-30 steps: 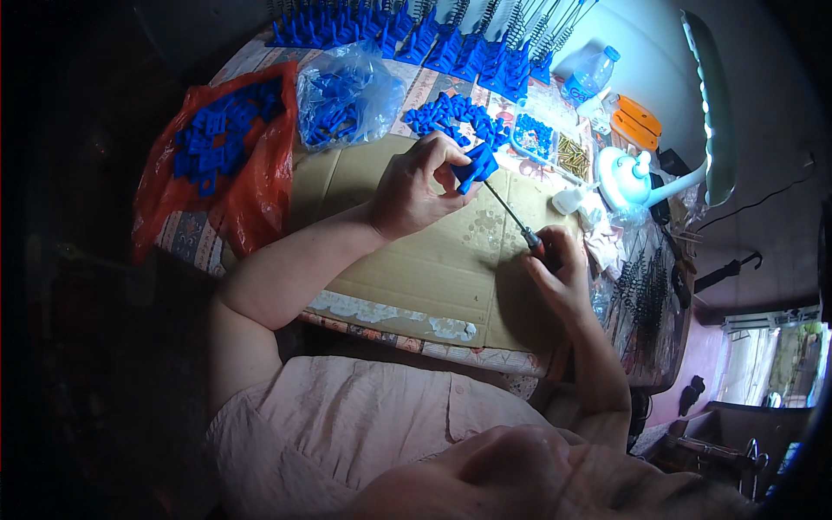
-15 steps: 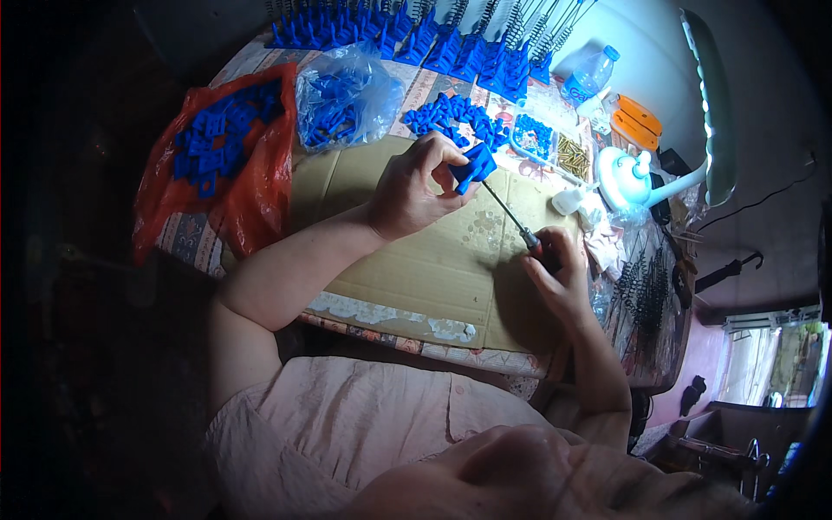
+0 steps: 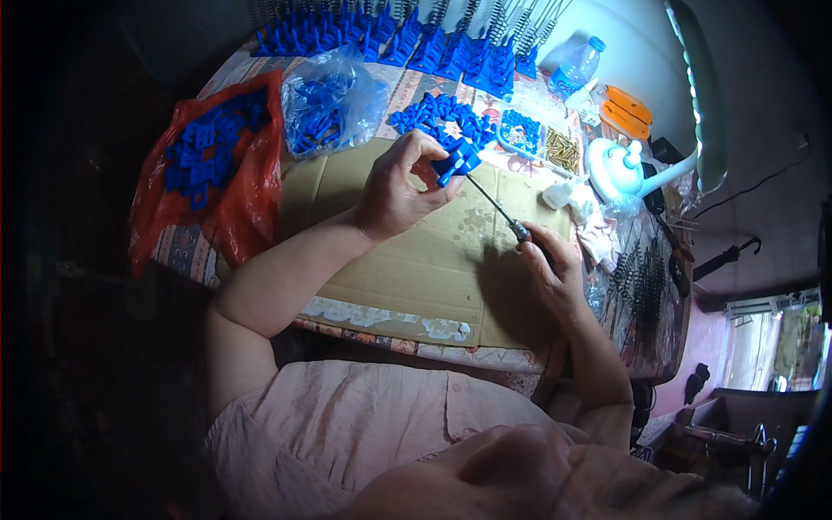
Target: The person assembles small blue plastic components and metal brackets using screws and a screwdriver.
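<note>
Between the thumb and fingers of my left hand [image 3: 400, 186] is a blue plastic part [image 3: 458, 161], held up over a flattened sheet of cardboard [image 3: 390, 286]. My right hand [image 3: 556, 269] is closed around the handle of a screwdriver [image 3: 496, 206]. Its long thin shaft slants up and left to the blue part, and the tip meets the part's underside. Whether a screw sits at the tip is too small to tell. Just beyond my left hand lies a loose heap of small blue pieces [image 3: 442, 117].
A red plastic bag [image 3: 251, 208] of blue parts lies left, beside a clear bag [image 3: 334, 104]. Blue stands with springs [image 3: 433, 52] line the back. Right are a container of brass-coloured screws [image 3: 562, 152], a bottle [image 3: 576, 69], orange case [image 3: 626, 113], white lamp [image 3: 617, 169] and dark springs [image 3: 640, 277].
The blue part has turned in my left fingers and shows a different side. Both hands and the screwdriver sit slightly further left in the view, as does the whole table.
</note>
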Demonstrator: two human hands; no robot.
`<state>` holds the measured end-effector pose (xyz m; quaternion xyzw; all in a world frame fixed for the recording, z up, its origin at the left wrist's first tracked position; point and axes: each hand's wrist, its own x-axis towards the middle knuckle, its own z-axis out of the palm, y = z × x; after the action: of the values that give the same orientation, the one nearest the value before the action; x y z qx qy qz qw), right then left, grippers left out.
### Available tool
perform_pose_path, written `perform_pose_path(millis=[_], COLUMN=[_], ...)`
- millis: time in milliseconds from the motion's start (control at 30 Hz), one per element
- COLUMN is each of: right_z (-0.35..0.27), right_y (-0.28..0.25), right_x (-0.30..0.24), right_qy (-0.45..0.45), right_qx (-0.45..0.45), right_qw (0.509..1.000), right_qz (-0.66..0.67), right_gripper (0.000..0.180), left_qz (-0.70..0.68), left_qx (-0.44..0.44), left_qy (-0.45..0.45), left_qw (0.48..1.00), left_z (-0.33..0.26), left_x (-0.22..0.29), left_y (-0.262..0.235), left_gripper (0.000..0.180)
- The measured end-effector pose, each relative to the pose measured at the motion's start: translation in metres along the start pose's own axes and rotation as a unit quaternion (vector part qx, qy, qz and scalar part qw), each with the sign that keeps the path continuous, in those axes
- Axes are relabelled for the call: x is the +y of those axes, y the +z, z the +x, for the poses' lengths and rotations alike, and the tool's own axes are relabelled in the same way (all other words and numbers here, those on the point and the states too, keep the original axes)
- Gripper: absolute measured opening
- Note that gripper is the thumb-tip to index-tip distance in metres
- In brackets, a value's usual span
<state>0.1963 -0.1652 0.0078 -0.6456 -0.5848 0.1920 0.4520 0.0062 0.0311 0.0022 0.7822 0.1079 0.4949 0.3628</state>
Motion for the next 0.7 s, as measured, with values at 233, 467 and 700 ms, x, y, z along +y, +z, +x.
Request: perform_pose_path(millis=[233, 467, 700], right_z=[-0.003, -0.001, 0.001], right_y=[0.002, -0.001, -0.001], right_x=[0.001, -0.006, -0.003], right_qy=[0.057, 0.017, -0.009], right_qx=[-0.007, 0.014, 0.018], right_qw=[0.998, 0.999, 1.000], right_qz=[0.040, -0.026, -0.017], right_gripper=[0.038, 0.026, 0.026], left_qz=[-0.005, -0.022, -0.020], left_qx=[-0.009, -0.011, 0.022], left_qy=[-0.035, -0.056, -0.022], left_qw=[0.999, 0.998, 0.999], left_z=[-0.002, -0.002, 0.000], left_x=[0.000, 0.002, -0.001], left_y=[0.002, 0.001, 0.005], left_gripper=[0.028, 0.029, 0.027])
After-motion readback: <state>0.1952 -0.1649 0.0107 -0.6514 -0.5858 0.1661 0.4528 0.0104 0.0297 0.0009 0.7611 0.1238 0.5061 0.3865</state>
